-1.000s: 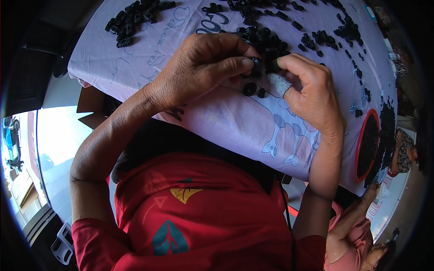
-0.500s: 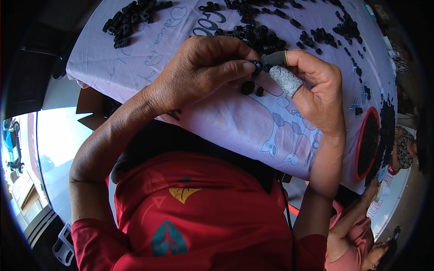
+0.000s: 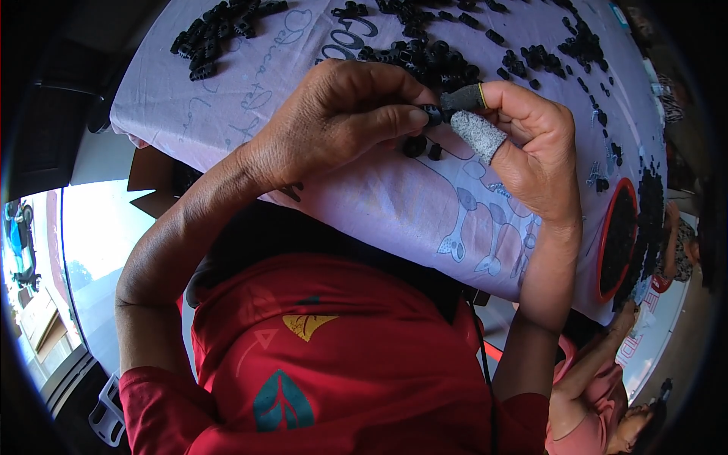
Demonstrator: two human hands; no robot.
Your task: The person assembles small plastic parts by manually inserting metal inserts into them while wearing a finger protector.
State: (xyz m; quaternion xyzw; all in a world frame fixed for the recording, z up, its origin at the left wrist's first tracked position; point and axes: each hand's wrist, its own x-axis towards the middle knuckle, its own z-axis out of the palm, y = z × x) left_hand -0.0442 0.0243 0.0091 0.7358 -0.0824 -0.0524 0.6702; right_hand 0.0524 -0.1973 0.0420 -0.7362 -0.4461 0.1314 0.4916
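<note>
Above the cloth-covered table (image 3: 349,197), my left hand (image 3: 326,125) pinches a small black plastic part (image 3: 433,114) between thumb and fingertips. My right hand (image 3: 542,155) meets it from the other side, closed on the part's right end. A dark fabric cover sits on its forefinger and a mottled grey one on its thumb. Fingertips partly hide the part. Just below my fingers lie a round black piece (image 3: 414,145) and a smaller black piece (image 3: 434,152). Behind my hands is a heap of black ribbed parts (image 3: 425,61).
Another cluster of black parts (image 3: 208,42) lies at the far left. More small parts (image 3: 535,61) are scattered far right. A red-rimmed round container (image 3: 618,243) with dark contents stands at the right edge. Another person's arm (image 3: 599,356) is at lower right.
Both hands stay almost in place. The held part and the fingertips around it have shifted very slightly; the right fingers have turned a little against it.
</note>
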